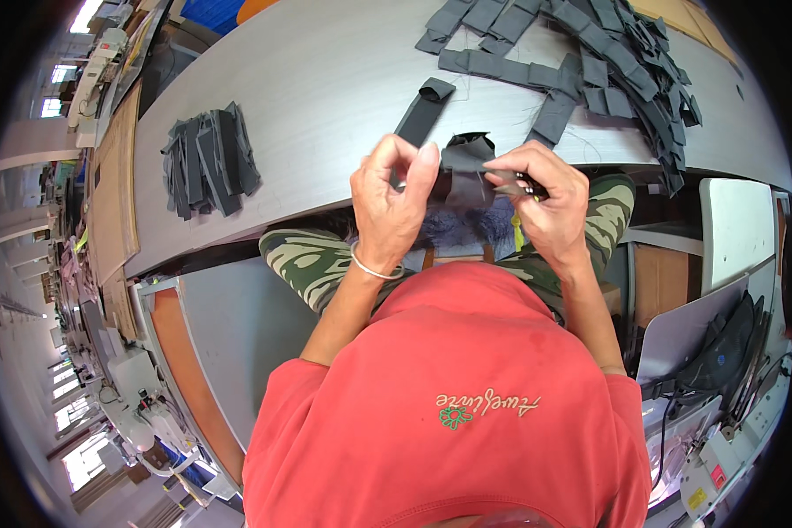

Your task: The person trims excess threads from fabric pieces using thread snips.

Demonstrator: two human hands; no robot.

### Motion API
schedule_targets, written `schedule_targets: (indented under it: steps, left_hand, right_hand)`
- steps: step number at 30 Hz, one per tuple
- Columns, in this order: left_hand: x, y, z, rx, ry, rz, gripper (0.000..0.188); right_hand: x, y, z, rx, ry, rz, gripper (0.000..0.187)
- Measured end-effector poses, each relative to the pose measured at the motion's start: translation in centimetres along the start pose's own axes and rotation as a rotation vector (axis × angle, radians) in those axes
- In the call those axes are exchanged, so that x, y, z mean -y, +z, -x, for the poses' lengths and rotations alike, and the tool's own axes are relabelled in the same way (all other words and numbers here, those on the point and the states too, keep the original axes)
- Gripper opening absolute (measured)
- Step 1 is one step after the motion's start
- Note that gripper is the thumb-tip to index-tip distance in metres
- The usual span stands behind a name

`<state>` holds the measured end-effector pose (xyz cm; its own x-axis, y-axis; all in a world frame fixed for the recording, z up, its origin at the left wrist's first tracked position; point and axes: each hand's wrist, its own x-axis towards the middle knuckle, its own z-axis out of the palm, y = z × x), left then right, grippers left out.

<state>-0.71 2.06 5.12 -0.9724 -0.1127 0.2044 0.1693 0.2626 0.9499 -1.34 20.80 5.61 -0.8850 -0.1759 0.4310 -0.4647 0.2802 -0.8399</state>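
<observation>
My left hand (pixel 387 207) is closed in a pinch, with the lower end of a dark grey fabric strip (pixel 424 113) running in behind its thumb and forefinger. The strip's folded far end rests on the table. In my right hand (pixel 550 198) is a small pair of dark-handled thread snips (pixel 524 183), its metal tips pointing left. The fingers of that hand are at the right edge of another dark grey fabric piece (pixel 468 165), which hangs over the table's near edge between both hands. Part of the snips is hidden by the fingers.
A pale grey table (pixel 326 97) spans the far side. On its left lies a stack of cut grey strips (pixel 209 163); at the right, a tangled heap of joined folded strips (pixel 625 70) overhangs the near edge. A white board (pixel 737 236) stands at the right.
</observation>
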Motion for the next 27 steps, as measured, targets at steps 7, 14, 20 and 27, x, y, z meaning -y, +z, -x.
schedule_targets:
  steps: [7, 14, 20, 27]
  left_hand:
    - [0.9, 1.2, 0.1, 0.413, -0.127, 0.408, 0.023]
    - [1.8, 1.1, 0.0, 0.368, -0.454, 0.741, 0.014]
    - [2.3, 1.1, -0.1, 0.361, -0.493, 0.722, 0.015]
    - [2.5, 0.9, -0.2, 0.359, -0.518, 0.733, 0.014]
  right_hand:
    - [-0.2, 0.6, -0.4, 0.073, 0.353, -0.292, 0.013]
    - [-1.9, 0.0, -0.5, -0.029, 0.269, -0.05, 0.026]
    - [-2.5, -0.5, -0.4, 0.036, -0.024, 0.307, 0.02]
    - [-2.2, -0.6, -0.4, 0.055, -0.088, 0.438, 0.021]
